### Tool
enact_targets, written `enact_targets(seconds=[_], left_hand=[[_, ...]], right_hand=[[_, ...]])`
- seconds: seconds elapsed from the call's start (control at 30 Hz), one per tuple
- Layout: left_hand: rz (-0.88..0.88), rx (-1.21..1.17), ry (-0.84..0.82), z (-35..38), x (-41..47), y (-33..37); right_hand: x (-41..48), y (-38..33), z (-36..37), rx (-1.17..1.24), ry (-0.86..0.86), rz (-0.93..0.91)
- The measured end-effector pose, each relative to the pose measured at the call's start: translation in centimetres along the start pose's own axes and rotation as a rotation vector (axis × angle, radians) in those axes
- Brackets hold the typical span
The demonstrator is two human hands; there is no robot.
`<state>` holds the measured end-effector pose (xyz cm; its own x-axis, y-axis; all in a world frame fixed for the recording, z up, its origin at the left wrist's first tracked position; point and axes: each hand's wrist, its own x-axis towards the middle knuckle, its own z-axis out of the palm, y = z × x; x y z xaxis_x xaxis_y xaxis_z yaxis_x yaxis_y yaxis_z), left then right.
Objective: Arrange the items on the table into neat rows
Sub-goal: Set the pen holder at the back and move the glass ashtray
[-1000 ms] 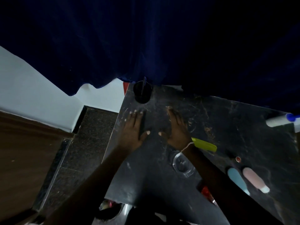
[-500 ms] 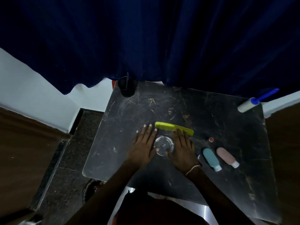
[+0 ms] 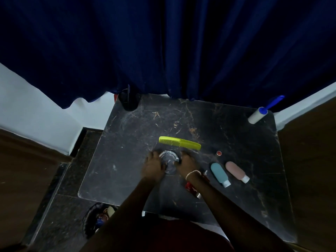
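While both hands curl around one clear round glass ashtray (image 3: 168, 163), the left hand (image 3: 152, 167) grips its left rim and the right hand (image 3: 187, 163) its right rim, fingers (image 3: 183, 155) bent against the glass. One yellow-green plastic comb (image 3: 180, 142) lies just beyond the fingertips. To the right of the right-hand fingers lie two squeeze bottles side by side, one teal (image 3: 220, 174) and one pink (image 3: 237, 171), both with white caps, and one small red round cap (image 3: 219, 153) just beyond them. One red object (image 3: 192, 190) is partly hidden under the right wrist. One white lint roller with a blue handle (image 3: 259, 114) sits at the far right corner, one black cup (image 3: 129, 100) at the far left corner. All rest on a dark, scratched, marble-patterned table (image 3: 127, 160). Dark blue curtains (image 3: 163, 48) hang behind it; the white wall (image 3: 36, 117) and dark tiled floor (image 3: 63, 188) lie left.
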<state>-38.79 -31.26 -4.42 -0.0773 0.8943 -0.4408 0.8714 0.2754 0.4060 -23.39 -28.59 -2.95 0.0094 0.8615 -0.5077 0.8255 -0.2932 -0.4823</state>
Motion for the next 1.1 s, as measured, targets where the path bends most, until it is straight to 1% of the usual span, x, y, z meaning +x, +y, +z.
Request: enact_targets(seconds=[0.1,0.2,0.3,0.43,0.57,0.7,0.77,0.87,1.0,1.1], left_hand=[[-0.114,-0.185,-0.033,0.3,0.2,0.4],[-0.169,-0.319,0.034,0.8,0.5,0.7],[-0.188,-0.401,0.077,0.5,0.9,0.8],[-0.164,-0.412,0.103,0.1,1.2,0.5],[-0.157,-0.448,0.120,-0.1,1.6,-0.3],[-0.173,-0.493,0.128,-1.4,2.4,-1.9],[-0.171,-0.500,0.135,-2.4,2.9,-2.9],[-0.212,-0.514,0.155,-4.4,4.0,-4.6],[-0.247,-0.536,0.168,-6.9,6.1,-7.1],[-0.279,-0.567,0.189,-8.6,7.8,-9.1]], right_hand=[[0.6,-0.5,0.3,-0.005,-0.023,0.050],[1.2,-1.2,0.8,-0.019,-0.030,0.068],[1.6,-1.5,1.2,-0.016,-0.041,0.092],[2.1,-1.6,1.5,0.001,-0.033,0.118],[2.3,-2.2,2.0,0.040,0.025,0.148],[3.0,-3.4,2.8,0.091,0.025,0.128],[3.5,-4.5,3.1,0.076,0.027,0.107],[4.4,-6.8,3.7,0.061,0.056,0.084],[6.2,-10.4,4.7,0.162,0.062,0.079],[7.8,-13.3,5.3,0.148,0.083,0.032]])
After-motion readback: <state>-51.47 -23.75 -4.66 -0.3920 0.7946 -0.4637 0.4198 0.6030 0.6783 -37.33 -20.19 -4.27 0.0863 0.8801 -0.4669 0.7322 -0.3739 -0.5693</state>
